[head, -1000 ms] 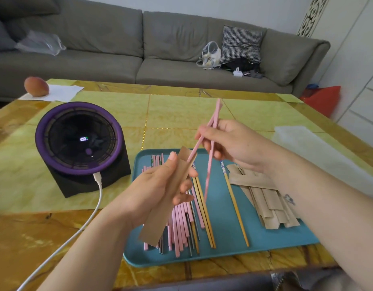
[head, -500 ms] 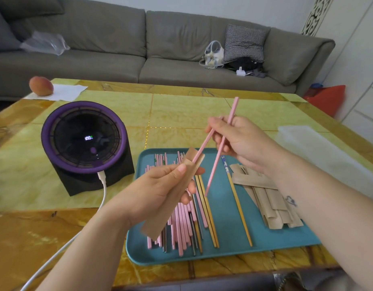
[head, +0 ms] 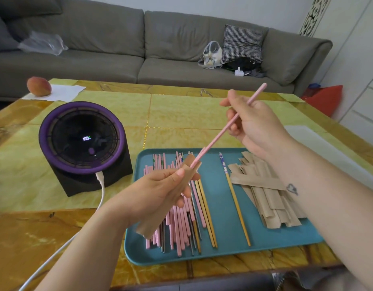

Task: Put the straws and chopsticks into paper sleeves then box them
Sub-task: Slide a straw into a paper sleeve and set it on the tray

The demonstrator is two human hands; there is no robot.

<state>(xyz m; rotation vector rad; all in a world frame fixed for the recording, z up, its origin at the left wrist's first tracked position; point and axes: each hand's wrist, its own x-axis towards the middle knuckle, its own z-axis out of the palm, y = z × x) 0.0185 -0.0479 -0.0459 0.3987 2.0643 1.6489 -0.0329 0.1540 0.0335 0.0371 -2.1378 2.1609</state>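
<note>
My left hand (head: 158,194) grips a brown paper sleeve (head: 160,208) tilted above the teal tray (head: 223,248). My right hand (head: 254,127) pinches a pair of pink chopsticks (head: 219,137), held together, with their lower tips at the sleeve's open mouth. On the tray lie a heap of pink, yellow and dark chopsticks and straws (head: 185,219), a single yellow chopstick (head: 236,204) and a pile of empty paper sleeves (head: 267,196).
A purple-rimmed black fan (head: 83,143) with a white cable (head: 101,190) stands left of the tray. A peach (head: 38,86) on white paper sits at the far left corner. A white sheet (head: 319,145) lies to the right. A grey sofa stands behind the table.
The two pink chopsticks, splayed apart before, have come together in my right hand and their tips have reached the sleeve's mouth. My left hand has kept the sleeve in place.
</note>
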